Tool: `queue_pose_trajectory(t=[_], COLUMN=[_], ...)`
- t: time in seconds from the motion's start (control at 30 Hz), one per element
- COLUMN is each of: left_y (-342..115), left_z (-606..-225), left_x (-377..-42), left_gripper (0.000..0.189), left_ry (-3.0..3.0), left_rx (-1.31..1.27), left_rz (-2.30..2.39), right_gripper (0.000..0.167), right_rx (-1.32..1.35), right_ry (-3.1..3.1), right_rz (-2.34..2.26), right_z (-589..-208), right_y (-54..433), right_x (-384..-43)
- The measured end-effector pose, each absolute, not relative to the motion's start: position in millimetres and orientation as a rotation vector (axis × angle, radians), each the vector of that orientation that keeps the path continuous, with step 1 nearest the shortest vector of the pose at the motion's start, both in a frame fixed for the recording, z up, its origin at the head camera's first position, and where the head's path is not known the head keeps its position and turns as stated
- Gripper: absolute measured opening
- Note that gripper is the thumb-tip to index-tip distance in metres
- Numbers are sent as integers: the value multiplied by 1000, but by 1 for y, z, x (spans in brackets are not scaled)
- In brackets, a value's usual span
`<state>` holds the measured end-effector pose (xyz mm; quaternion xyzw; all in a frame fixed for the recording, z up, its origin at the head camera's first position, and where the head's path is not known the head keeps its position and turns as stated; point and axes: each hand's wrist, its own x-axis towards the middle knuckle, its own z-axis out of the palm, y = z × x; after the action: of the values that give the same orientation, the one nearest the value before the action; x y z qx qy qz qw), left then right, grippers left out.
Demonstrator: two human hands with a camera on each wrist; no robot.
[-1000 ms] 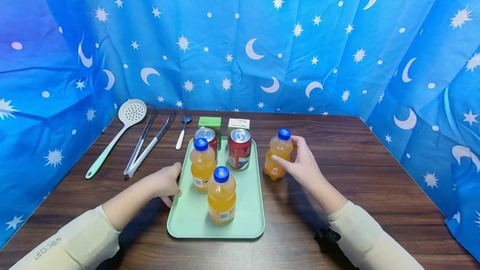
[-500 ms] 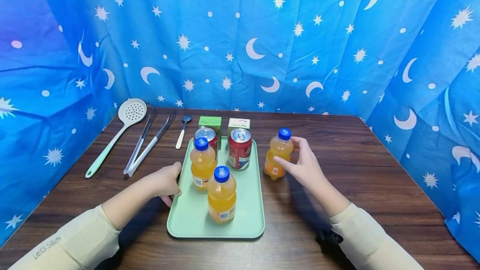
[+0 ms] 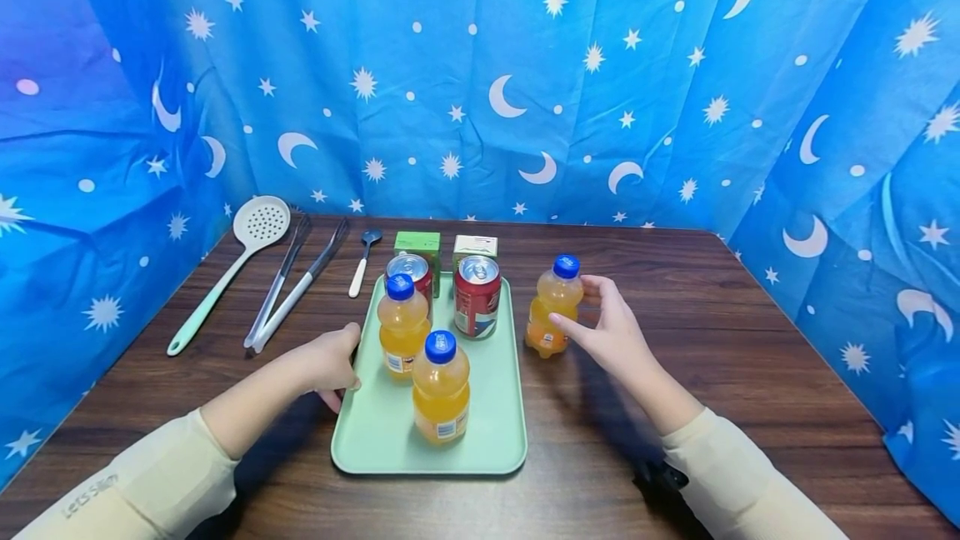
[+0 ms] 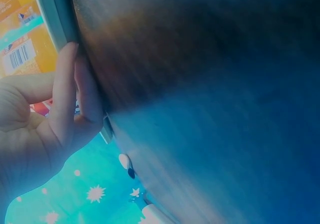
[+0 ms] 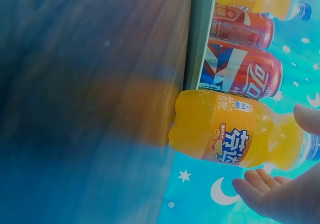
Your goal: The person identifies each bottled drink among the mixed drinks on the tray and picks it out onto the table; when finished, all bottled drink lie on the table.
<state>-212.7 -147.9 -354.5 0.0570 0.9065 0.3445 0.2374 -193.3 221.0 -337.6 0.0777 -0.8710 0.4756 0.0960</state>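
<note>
Bottle (image 3: 552, 319) sat just right of the tray (image 3: 495, 411), my right hand (image 3: 609, 332) spread around it, contact unclear! My left hand (image 3: 332, 363) gripped the tray's left rim; I judged the bottle weighty, smooth, slightly squeezable, best grasped mid-body.

Along my left fingers (image 4: 62, 94), left edge of the tray (image 3: 497, 432): smooth, matt plastic. Beside its right edge, bottle (image 3: 551, 319): clear, glossy plastic. Toward its far edge, can (image 3: 477, 298): shiny metal. Table (image 3: 750, 407): wood grain, soft sheen. Curtain (image 3: 420, 123): creased cloth.
</note>
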Motion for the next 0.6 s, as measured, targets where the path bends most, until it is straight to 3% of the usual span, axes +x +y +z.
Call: queue_pose_trajectory(t=[0.6], left_y=[-148], left_z=[-353], left_x=[-211], left_gripper=[38], left_ry=[2500], left_rx=[171], left_rz=[940], right_gripper=[75], right_rx=[239], right_ry=[-2573], right_rz=[1325], right_z=[-338], right_y=[227], right_x=[-189])
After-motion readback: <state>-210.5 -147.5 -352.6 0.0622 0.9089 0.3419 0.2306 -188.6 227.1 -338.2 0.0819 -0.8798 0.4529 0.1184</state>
